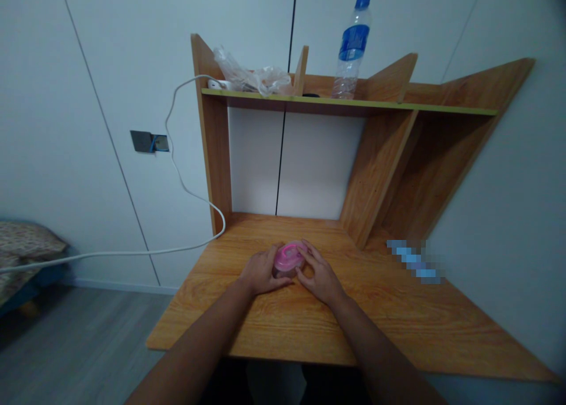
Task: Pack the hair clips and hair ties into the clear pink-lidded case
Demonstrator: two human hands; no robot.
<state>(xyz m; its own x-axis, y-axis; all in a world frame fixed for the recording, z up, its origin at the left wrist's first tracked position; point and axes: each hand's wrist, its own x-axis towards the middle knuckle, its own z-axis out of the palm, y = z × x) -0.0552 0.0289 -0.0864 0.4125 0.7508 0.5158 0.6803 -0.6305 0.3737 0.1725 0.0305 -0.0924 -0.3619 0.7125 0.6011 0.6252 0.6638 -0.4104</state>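
Note:
A small round container with a see-through body and a pink lid sits on the wooden desk. My left hand is wrapped round its left side, the thumb along the near edge. From the right, my right hand grips the container, fingertips on the lid's rim and thumb low at the front. The lid is on top of the body. What the container holds is too small and dim to make out.
A wooden shelf unit rises at the desk's back, bearing a plastic water bottle and a crumpled clear bag. A white cable hangs at left. Something blurred out lies at right. The desk's front edge is near me.

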